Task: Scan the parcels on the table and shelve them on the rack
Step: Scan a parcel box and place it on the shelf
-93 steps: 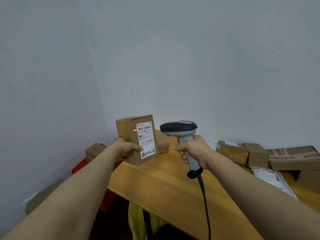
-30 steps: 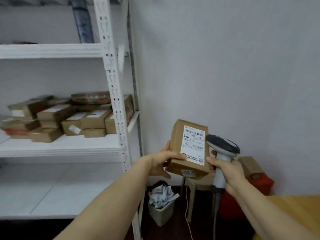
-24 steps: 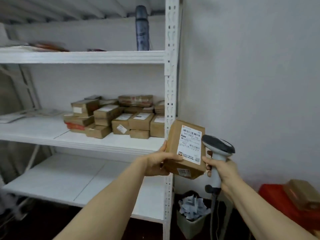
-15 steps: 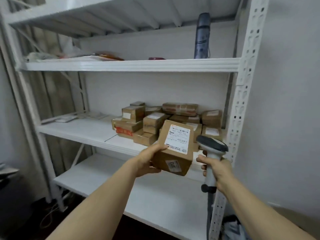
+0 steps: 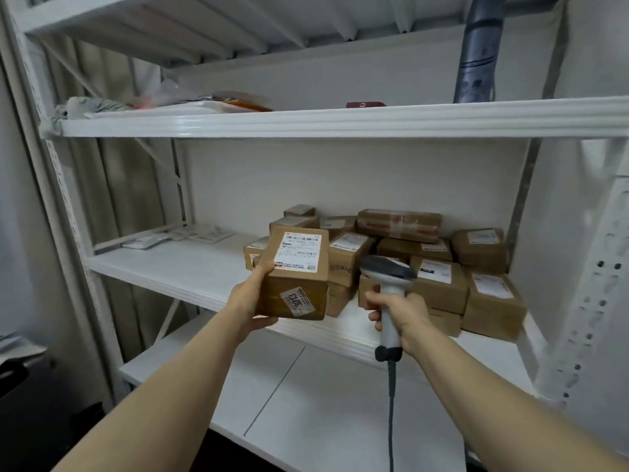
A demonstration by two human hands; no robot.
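Nearest us, our left hand (image 5: 252, 301) cradles the brown parcel (image 5: 296, 277) from its left end, thumb curled onto the top by the label and fingers tucked beneath, which keeps the box level and label-up for sliding in. Our right hand (image 5: 394, 311) wraps its fingers tight round the handle of the scanner (image 5: 388, 277), held upright beside the box, we judge, to leave its path free. The parcel hangs just before the middle shelf (image 5: 177, 264) of the rack (image 5: 340, 120); farther in, the shelved parcels (image 5: 439, 281) crowd the right half against the back wall, so the bare left part looks the likelier landing spot.
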